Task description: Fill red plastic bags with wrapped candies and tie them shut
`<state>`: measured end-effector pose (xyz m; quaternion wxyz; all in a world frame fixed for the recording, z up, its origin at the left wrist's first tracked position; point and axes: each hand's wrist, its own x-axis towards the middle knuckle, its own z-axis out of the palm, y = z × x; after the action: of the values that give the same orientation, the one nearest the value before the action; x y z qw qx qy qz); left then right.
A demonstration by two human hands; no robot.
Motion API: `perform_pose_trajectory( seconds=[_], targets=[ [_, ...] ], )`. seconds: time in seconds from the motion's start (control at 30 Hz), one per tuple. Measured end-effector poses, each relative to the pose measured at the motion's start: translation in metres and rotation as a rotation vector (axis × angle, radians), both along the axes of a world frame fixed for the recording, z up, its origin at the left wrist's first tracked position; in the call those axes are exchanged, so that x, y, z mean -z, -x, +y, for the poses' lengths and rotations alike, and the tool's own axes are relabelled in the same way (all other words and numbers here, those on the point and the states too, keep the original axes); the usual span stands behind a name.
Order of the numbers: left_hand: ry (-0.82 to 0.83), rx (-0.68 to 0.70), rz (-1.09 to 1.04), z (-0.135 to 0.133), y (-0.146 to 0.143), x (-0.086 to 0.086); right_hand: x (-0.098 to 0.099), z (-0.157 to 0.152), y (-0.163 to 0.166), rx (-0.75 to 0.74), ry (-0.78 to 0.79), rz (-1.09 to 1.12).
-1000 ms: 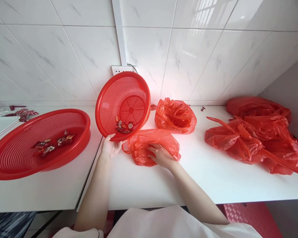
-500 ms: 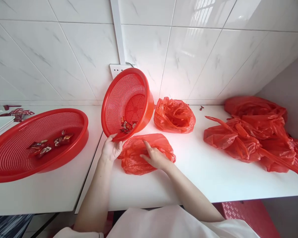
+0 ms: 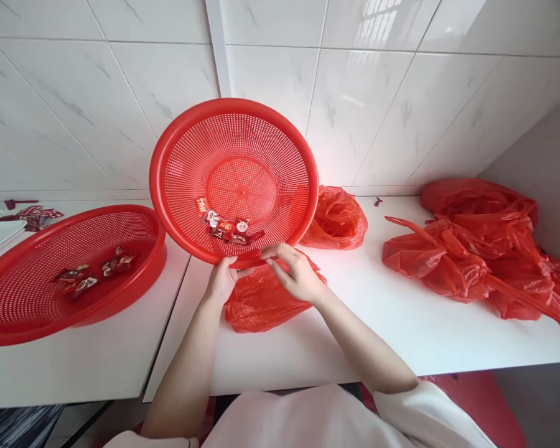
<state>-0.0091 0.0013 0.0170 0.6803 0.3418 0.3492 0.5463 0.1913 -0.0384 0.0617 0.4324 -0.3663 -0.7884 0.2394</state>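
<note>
Single head cam, close range.
Looks forward and down over the white surface [image 3: 392, 330] toward the tiled wall [image 3: 378, 106].

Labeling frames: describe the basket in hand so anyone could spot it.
Against the tiled wall, above the white counter, is the tilted red mesh basket. Both hands grip its lower rim. Unlike the red basket lying flat at left, it is lifted, its wrapped candies slid low.

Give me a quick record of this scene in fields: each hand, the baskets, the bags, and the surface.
left hand: grips near rim of tilted basket
right hand: fingers at the same rim
tilted basket: red, mesh, a few wrapped candies at its low side
second basket: red, flat on counter, candies inside
bag under hands: red plastic
other bags: red, heaped at right
counter: white
</note>
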Motion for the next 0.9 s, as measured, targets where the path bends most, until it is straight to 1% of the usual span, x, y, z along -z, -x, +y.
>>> perform_pose_trajectory(
  seconds=[0.07,0.1,0.17,0.2,0.23,0.33,0.43,0.5,0.67,0.73,0.8,0.9],
  targets=[
    [-0.042,-0.008,0.051,-0.001,-0.001,0.000,-0.005,0.013,0.007,0.021,-0.040,-0.115],
    [-0.048,-0.012,0.065,-0.002,-0.002,0.001,-0.004,0.022,0.012,0.062,-0.039,-0.175],
    [-0.037,-0.025,0.079,-0.003,-0.003,0.002,0.003,0.040,0.021,0.156,-0.001,-0.277],
    [-0.028,-0.031,0.085,-0.004,-0.003,0.003,0.009,0.049,0.026,0.179,0.026,-0.309],
    [-0.019,-0.038,0.092,-0.004,-0.004,0.004,0.015,0.057,0.030,0.174,0.051,-0.330],
    [-0.006,-0.054,0.115,-0.004,-0.004,0.006,0.032,0.072,0.036,0.078,0.089,-0.345],
    [-0.002,-0.047,0.123,-0.003,-0.002,0.008,0.037,0.073,0.032,0.037,0.108,-0.366],
    [0.012,-0.050,0.108,-0.003,-0.002,0.009,0.035,0.070,0.024,0.006,0.126,-0.374],
    [0.043,-0.027,0.094,-0.004,-0.002,0.009,0.021,0.066,0.001,-0.147,0.162,-0.342],
    [0.047,-0.031,0.116,-0.004,-0.002,0.011,0.017,0.065,-0.005,-0.139,0.219,-0.373],
    [0.048,-0.048,0.146,-0.004,-0.001,0.012,0.014,0.063,-0.009,-0.094,0.280,-0.409],
    [0.086,-0.060,0.158,-0.004,0.000,0.014,0.008,0.060,-0.011,-0.052,0.305,-0.418]
  ],
)
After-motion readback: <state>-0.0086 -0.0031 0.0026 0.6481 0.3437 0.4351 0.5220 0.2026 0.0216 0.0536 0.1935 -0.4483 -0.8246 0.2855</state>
